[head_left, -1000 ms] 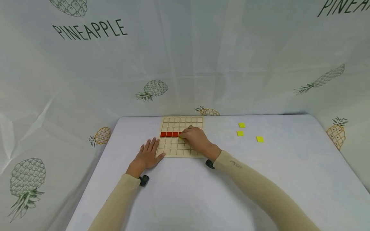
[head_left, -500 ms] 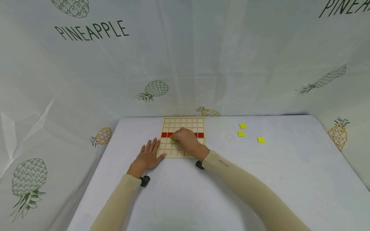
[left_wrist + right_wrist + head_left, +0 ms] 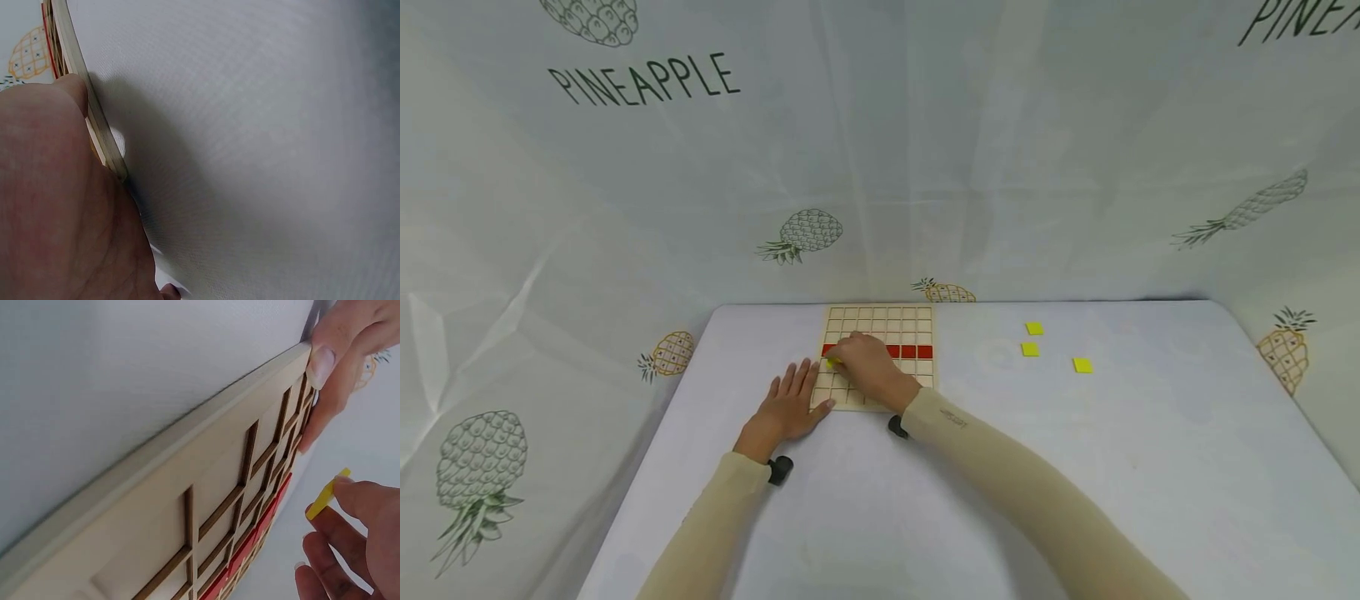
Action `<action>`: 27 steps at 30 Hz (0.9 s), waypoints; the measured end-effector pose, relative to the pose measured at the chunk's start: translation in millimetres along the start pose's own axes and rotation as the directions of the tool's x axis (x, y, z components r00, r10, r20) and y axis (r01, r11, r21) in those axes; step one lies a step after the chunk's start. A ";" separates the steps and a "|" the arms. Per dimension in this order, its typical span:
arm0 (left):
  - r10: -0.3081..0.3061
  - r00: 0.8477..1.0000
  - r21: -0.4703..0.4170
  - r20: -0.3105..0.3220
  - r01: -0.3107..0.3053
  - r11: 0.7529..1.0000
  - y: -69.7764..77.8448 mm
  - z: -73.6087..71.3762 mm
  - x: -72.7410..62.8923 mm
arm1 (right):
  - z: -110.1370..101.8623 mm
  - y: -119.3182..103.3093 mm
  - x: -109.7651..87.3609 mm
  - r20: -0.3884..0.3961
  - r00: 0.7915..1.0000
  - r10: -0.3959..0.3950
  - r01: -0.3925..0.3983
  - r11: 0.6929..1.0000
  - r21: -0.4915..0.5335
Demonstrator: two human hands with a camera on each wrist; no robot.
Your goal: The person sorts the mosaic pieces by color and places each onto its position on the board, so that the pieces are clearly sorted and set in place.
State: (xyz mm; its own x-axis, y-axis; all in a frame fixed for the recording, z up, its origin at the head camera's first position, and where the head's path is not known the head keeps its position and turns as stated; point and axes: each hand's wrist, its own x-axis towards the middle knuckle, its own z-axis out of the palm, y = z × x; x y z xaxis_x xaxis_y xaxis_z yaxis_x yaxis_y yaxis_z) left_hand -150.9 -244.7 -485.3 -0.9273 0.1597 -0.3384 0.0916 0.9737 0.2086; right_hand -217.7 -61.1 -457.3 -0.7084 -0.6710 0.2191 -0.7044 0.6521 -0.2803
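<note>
A pale wooden grid board (image 3: pixel 880 326) lies at the back of the table, with a row of red square tiles (image 3: pixel 916 352) set across it. Between thumb and index finger, my right hand (image 3: pixel 871 368) pinches a yellow square tile (image 3: pixel 328 494) over the board's left part. In the right wrist view, that tile looks tilted and apart from the grid. My left hand (image 3: pixel 784 412) rests with fingers spread along the board's left edge, its thumb at the near left corner. The right hand hides some red tiles in the head view.
To the right of the board lie three loose yellow tiles (image 3: pixel 1030 349) on the white table (image 3: pixel 985 467). Behind the table hangs a pale curtain (image 3: pixel 1037 167) printed with pineapples.
My right hand has moved left across the board with the yellow tile, exposing red tiles at the row's right end. The left hand stays at the board's edge.
</note>
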 end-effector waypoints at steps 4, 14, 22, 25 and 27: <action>0.009 1.000 -0.037 -0.003 -0.009 0.999 3.4 -4.8 -5.0 | 3.3 -1.6 6.0 0.012 1.000 0.007 -0.006 0.999 -0.044; 0.002 1.000 0.022 -0.001 -0.002 1.000 -8.6 7.6 10.3 | 7.8 -5.8 19.2 0.042 0.999 -0.002 0.007 0.995 -0.101; -0.007 1.000 0.030 0.006 0.007 1.000 -8.5 7.3 10.6 | 11.3 -6.8 23.0 0.070 0.998 -0.004 0.013 0.992 -0.129; -0.010 1.000 0.031 0.010 0.010 0.999 -7.1 6.2 9.2 | 13.4 -7.2 24.6 0.082 0.997 0.000 0.012 0.989 -0.149; -0.013 1.000 0.031 0.013 0.013 0.999 -6.6 6.0 8.4 | 15.1 -7.6 25.7 0.092 0.996 0.006 0.009 0.988 -0.156</action>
State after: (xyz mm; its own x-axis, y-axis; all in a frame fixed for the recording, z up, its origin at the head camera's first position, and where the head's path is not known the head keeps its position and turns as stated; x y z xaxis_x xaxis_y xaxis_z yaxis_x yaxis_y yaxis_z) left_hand -157.1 -248.7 -495.1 -0.9238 0.1490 -0.3528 0.0909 0.9802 0.1760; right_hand -229.9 -88.6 -463.7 -0.7052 -0.6968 0.1307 -0.7090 0.6932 -0.1295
